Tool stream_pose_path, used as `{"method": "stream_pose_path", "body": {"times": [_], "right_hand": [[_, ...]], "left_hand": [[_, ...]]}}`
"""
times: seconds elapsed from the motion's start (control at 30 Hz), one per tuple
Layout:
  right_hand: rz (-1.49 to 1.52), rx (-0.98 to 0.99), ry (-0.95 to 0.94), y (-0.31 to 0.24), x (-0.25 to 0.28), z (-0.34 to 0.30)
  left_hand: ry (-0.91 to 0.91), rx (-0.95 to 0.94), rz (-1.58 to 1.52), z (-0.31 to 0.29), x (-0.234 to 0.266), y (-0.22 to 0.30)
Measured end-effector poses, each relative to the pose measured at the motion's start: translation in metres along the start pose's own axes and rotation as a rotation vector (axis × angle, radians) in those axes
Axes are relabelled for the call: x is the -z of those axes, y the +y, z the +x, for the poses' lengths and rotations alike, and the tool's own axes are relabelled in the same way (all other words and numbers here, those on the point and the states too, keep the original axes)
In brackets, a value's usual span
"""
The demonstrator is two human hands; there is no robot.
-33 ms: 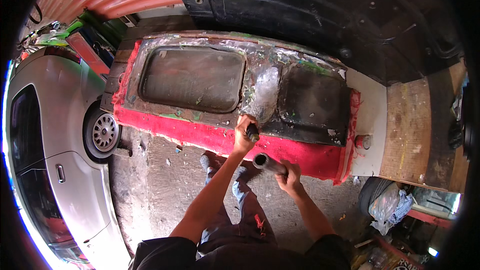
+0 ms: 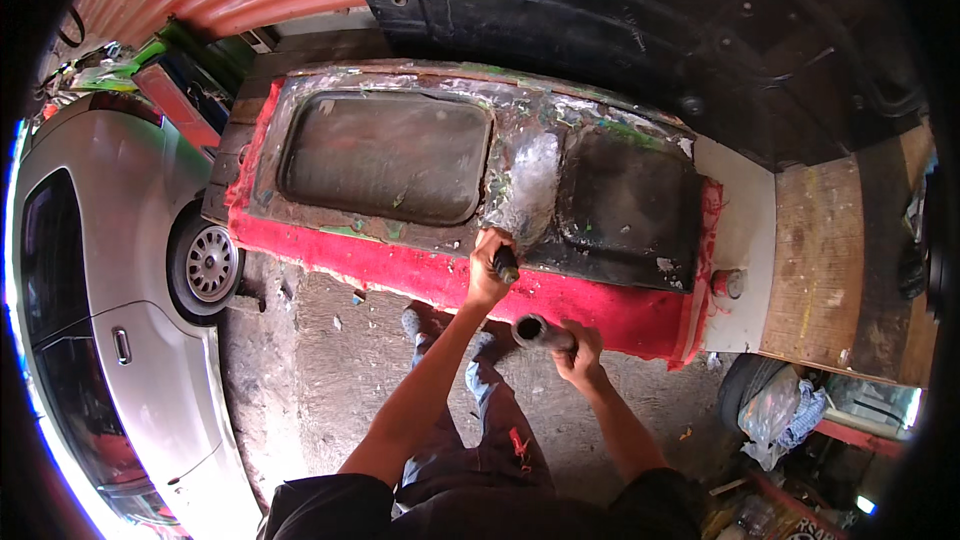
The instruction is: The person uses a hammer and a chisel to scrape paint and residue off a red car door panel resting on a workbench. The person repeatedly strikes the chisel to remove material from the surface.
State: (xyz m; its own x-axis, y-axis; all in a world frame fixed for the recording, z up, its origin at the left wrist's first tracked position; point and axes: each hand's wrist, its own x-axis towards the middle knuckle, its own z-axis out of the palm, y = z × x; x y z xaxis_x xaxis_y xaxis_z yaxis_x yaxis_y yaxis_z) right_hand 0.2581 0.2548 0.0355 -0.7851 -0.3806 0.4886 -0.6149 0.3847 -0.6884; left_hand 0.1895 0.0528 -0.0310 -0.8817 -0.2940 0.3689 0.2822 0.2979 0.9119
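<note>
Two hands are in view, and each is closed around one thing. The left hand [image 2: 486, 272] is wrapped snugly around one short dark tool [image 2: 506, 263], its blunt end facing back toward the person. This tool is at the near edge of one worn metal panel [image 2: 380, 155], just below a pale patch [image 2: 533, 175]; whether its far end touches the metal is hidden by the fingers. The right hand [image 2: 582, 357] is curled around one thick grey tube [image 2: 547, 333] — its hollow end faces up and left, near the dark tool but apart from it.

The panel has two sunken areas, one on each side of the pale patch. It lies on one red cloth [image 2: 610, 312] spread over the bench [image 2: 227, 153]. One can [image 2: 729, 284] is at the cloth's right end. One silver car [image 2: 130, 210] is on the left — one wheel [image 2: 209, 264] shows.
</note>
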Motion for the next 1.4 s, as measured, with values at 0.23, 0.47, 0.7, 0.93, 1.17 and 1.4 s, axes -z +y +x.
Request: {"method": "stream_pose_path", "body": {"times": [0.23,0.47,0.7,0.93,1.17,1.4], "right_hand": [[-0.111,-0.288,-0.227,0.051,-0.052,-0.005],[0.05,-0.164,0.173,0.03,-0.046,-0.029],[0.05,-0.526,-0.048,0.02,-0.066,-0.016],[0.417,-0.499,0.35,-0.001,-0.05,-0.028],[0.07,-0.552,0.03,0.013,-0.084,-0.034],[0.519,-0.57,0.368,-0.017,-0.061,-0.032]], "left_hand": [[-0.03,-0.053,0.0,0.012,-0.005,-0.007],[-0.048,-0.019,0.008,0.011,0.002,0.003],[-0.037,-0.056,0.015,0.006,-0.001,0.003],[-0.036,-0.027,0.045,0.01,-0.003,0.003],[0.0,0.079,0.023,0.012,-0.008,0.004],[-0.029,0.013,0.067,0.011,-0.005,0.005]]}}
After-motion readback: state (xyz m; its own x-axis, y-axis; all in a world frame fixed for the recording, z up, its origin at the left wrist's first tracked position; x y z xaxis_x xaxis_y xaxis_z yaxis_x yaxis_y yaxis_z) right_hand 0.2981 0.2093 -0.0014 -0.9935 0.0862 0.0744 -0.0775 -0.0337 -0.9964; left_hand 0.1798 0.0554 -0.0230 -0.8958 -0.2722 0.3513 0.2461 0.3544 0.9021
